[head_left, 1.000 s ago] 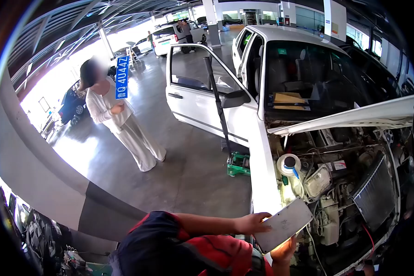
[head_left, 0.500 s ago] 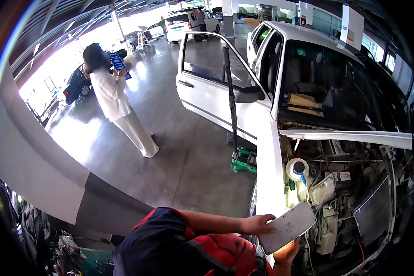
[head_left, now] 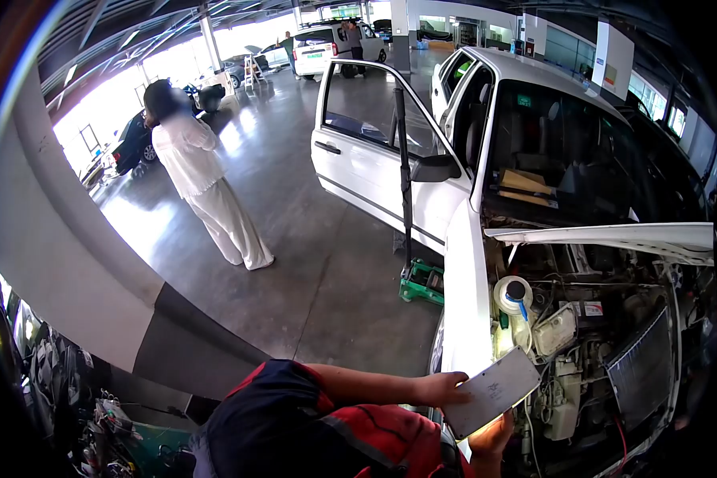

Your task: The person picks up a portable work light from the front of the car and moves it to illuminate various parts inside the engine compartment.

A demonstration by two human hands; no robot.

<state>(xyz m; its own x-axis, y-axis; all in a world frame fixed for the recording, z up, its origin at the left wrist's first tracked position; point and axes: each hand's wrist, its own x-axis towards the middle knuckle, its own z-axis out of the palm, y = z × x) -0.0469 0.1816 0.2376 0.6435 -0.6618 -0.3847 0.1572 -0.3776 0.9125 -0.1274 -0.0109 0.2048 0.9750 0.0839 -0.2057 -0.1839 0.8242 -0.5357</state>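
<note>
A flat, pale grey rectangular panel (head_left: 492, 392) with small dark markings on its upper face is held between my hands, tilted over the left edge of the engine bay (head_left: 566, 319). Bright light shows along its underside; what kind of device it is I cannot tell. My left hand (head_left: 444, 390) grips its left edge, thumb on top. Beneath its lower edge, my right hand (head_left: 492, 436) is closed around it, with its fingers partly hidden. Just beyond the panel are a white reservoir (head_left: 508, 296) with a black cap and the white fender (head_left: 465, 311).
The white car's front door (head_left: 366, 159) stands open, near a green floor jack (head_left: 422, 282) with a black handle. A person in white (head_left: 199, 175) stands on the grey floor to the left. A white van (head_left: 319, 49) and people are farther back. Cluttered parts (head_left: 64, 382) lie lower left.
The person in white has turned away, and the blue number plate they held is now hidden. My view has shifted slightly. Both hands stay on the panel, which has barely moved.
</note>
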